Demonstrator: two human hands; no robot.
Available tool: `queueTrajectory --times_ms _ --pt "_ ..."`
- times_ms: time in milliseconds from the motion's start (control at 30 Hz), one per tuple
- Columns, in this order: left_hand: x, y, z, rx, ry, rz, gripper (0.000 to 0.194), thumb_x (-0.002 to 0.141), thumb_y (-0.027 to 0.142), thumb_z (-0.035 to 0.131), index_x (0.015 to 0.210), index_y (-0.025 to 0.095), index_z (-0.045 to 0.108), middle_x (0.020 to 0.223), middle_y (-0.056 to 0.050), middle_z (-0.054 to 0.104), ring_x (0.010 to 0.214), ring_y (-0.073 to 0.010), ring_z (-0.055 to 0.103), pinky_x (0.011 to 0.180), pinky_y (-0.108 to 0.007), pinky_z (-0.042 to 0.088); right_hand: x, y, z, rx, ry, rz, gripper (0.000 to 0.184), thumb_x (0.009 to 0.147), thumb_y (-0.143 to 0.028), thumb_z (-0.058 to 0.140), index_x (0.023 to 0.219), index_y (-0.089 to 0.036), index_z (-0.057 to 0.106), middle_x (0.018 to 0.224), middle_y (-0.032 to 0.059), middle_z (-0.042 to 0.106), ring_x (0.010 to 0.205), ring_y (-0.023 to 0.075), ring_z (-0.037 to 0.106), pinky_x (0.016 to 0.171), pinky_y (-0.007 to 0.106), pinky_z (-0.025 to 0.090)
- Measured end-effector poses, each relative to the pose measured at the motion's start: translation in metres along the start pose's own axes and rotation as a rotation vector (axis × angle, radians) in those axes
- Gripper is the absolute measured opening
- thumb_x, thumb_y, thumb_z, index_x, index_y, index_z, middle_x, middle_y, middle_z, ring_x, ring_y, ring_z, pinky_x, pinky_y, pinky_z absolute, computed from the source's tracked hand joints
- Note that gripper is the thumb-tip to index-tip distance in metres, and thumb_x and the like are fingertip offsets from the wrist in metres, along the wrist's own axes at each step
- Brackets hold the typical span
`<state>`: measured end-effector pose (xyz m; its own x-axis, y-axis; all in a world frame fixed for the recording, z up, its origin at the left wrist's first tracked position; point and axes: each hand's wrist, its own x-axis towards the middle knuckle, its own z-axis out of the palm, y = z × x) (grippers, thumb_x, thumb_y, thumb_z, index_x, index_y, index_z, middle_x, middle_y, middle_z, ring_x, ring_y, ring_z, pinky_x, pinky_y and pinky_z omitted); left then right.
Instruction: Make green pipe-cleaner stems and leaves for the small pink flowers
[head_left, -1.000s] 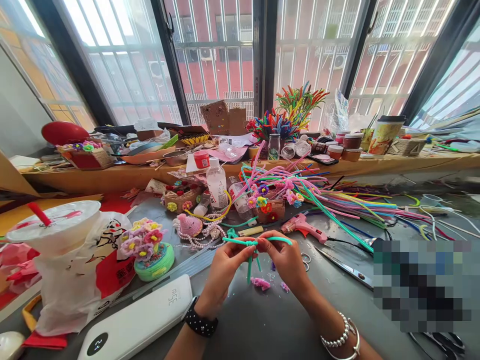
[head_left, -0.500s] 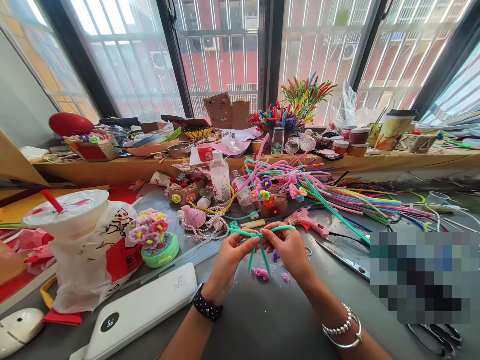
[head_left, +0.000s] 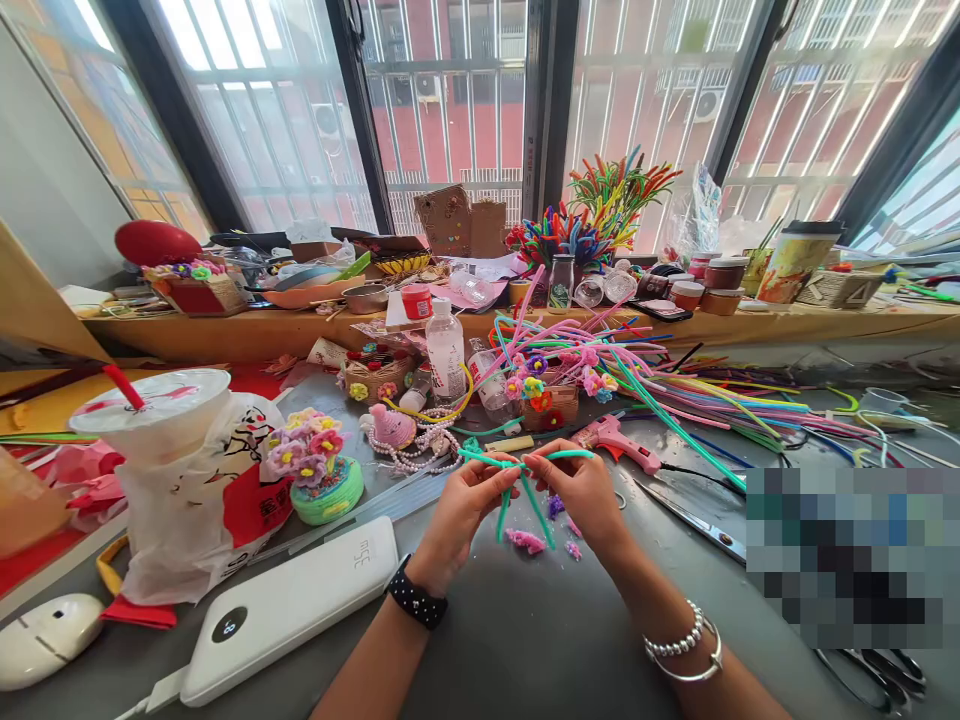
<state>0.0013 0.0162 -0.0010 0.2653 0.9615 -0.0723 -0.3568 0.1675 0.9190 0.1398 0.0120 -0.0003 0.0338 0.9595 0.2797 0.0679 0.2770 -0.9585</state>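
Observation:
Green pipe cleaners (head_left: 541, 515), joined near their middle, hang between my hands with two ends pointing down and others out to the sides. My left hand (head_left: 469, 505) pinches them on the left of the join, and my right hand (head_left: 581, 490) pinches them just right of it. The exact join is partly hidden by my fingertips. Below my hands, scraps of pink fuzz (head_left: 525, 541) and a purple bit (head_left: 555, 507) lie on the grey table (head_left: 517, 650). A pink glue gun (head_left: 619, 440) rests beyond my right hand.
To the left stand a white power bank (head_left: 292, 610), a bagged drink cup (head_left: 172, 490) and a pipe-cleaner flower pot (head_left: 326, 490). Scissors (head_left: 694, 520) lie at right. Behind are a bottle (head_left: 445, 355) and a heap of pipe cleaners (head_left: 697, 395).
The view has shifted slightly, so the surroundings sit a little further right. The hanging right end of the green pipe cleaners has swung outward. Both hands keep their pinch.

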Motion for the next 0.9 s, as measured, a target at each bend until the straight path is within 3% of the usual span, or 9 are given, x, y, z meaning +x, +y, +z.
queueTrajectory --times_ms 500,600,667,767,900 --pt "-0.002 0.002 -0.003 -0.003 -0.016 -0.031 0.012 0.061 0.019 0.067 0.072 0.014 0.063 0.07 0.0 0.06 0.064 -0.0076 0.052 0.058 -0.016 0.039 0.001 0.003 0.0 0.045 -0.06 0.025 0.018 0.07 -0.033 0.056 0.067 -0.016 0.056 0.057 -0.0009 0.057 0.049 0.0106 0.051 0.045 0.021 0.04" --pt "0.001 0.0 -0.006 -0.046 0.052 -0.049 0.013 0.061 0.019 0.067 0.071 0.014 0.063 0.067 0.0 0.06 0.064 -0.0078 0.053 0.059 -0.016 0.04 0.002 0.005 -0.001 0.008 -0.031 0.0 0.021 0.07 -0.032 0.056 0.083 -0.017 0.053 0.068 0.0006 0.058 0.057 0.0124 0.054 0.048 0.022 0.043" --pt "0.002 -0.001 -0.008 -0.09 0.11 -0.048 0.012 0.06 0.019 0.068 0.07 0.014 0.063 0.065 0.001 0.06 0.061 -0.0069 0.053 0.057 -0.015 0.04 0.001 0.006 -0.001 -0.094 0.07 -0.082 0.035 0.07 -0.028 0.056 0.101 -0.018 0.044 0.083 0.0037 0.056 0.062 0.0131 0.054 0.051 0.024 0.045" --pt "0.004 -0.001 -0.009 -0.152 0.157 -0.038 0.012 0.059 0.018 0.068 0.069 0.014 0.063 0.063 0.001 0.061 0.057 -0.0057 0.052 0.054 -0.014 0.04 -0.004 0.005 0.0 -0.429 0.237 -0.342 0.047 0.072 -0.019 0.053 0.115 -0.02 0.036 0.1 0.009 0.048 0.074 0.0161 0.052 0.06 0.03 0.047" --pt "0.004 -0.001 -0.008 -0.216 0.133 -0.027 0.013 0.06 0.017 0.067 0.072 0.014 0.064 0.066 0.001 0.063 0.059 -0.006 0.055 0.056 -0.014 0.041 -0.013 0.002 0.005 -0.872 0.186 -0.744 0.038 0.074 -0.012 0.053 0.109 -0.027 0.048 0.109 0.0074 0.046 0.095 0.0206 0.043 0.081 0.036 0.038"
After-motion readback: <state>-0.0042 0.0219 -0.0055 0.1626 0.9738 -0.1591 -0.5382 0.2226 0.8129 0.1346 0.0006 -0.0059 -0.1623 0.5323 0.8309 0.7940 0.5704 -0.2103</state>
